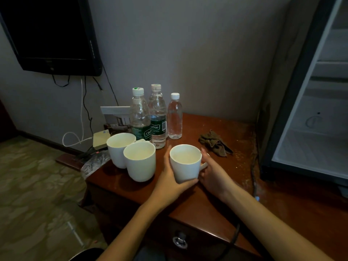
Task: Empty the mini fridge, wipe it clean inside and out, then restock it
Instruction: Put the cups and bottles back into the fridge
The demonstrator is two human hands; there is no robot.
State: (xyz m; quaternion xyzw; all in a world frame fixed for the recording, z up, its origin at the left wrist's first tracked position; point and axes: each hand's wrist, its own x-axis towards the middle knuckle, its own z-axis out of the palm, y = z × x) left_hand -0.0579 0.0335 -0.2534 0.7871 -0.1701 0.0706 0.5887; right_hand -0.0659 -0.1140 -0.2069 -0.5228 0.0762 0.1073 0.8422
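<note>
One mug (pixel 185 166) gripped by left hand (pixel 169 179), right hand (pixel 214 176), two mugs (pixel 140 161), bottles (pixel 158 117), cloth (pixel 214 143) beside

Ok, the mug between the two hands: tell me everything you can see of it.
The white mug looks like glazed ceramic, round, slightly narrower at its base, with a handle on its right. It is upright and looks empty, over the front of the wooden tabletop, apart from two other mugs to its left. The left hand wraps its left wall; the right hand curls round the handle side.
</note>
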